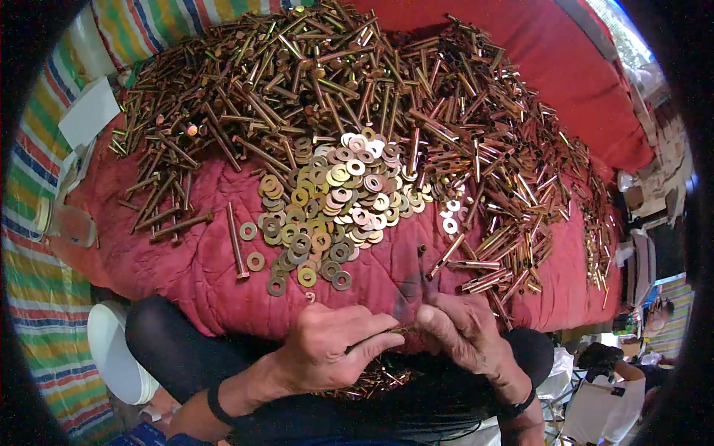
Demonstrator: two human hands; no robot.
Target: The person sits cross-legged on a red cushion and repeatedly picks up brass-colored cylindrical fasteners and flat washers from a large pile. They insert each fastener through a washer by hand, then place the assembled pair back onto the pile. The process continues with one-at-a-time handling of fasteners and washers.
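My left hand (338, 343) pinches a thin, brassy metal rod (404, 329) between thumb and fingers, just past the near edge of the red quilted cover. Across from it, my right hand (465, 331) is closed with thumb and fingertips at the rod's other end; what else lies in those fingers is hidden. Beyond my hands spreads a heap of flat washers (327, 208), gold and silver. Long hex bolts (275, 82) pile up behind them, and slim metal sleeves (513, 215) lie to the right. One loose bolt (236, 241) rests left of the washers.
The red quilt (171, 260) bears all the hardware. More metal pieces (379, 383) show below my hands, between my legs. A clear jar (71, 223) and white card (89, 113) are at the left. Someone in white (606, 405) sits at the lower right.
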